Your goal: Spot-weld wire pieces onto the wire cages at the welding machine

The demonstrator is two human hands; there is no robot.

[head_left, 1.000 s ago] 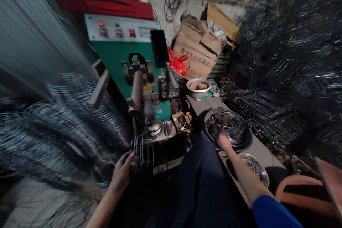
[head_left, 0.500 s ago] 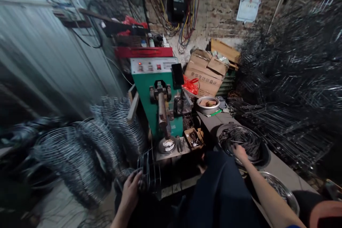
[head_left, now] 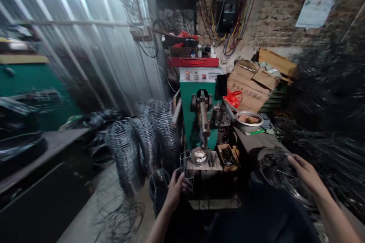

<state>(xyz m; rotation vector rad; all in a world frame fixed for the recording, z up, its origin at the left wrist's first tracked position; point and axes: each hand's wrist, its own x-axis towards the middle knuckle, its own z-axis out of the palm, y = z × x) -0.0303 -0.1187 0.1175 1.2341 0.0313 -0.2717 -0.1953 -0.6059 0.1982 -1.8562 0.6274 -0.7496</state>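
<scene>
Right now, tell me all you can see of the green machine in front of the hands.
The green machine stands upright against the brick wall. It has a pale control panel on top, with red lights or buttons. A dark phone-like slab hangs at its right edge. A rusty brown arm juts forward from a black clamp, its tip over a small round dish. Wire coils crowd its left side.

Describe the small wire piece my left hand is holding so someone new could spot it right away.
Find the green machine against the back wall, then drop to the little shelf at its foot. Just left of that shelf, the left hand grips a small wire grid of straight bars, unlike the round coiled wire cages stacked further left.
</scene>
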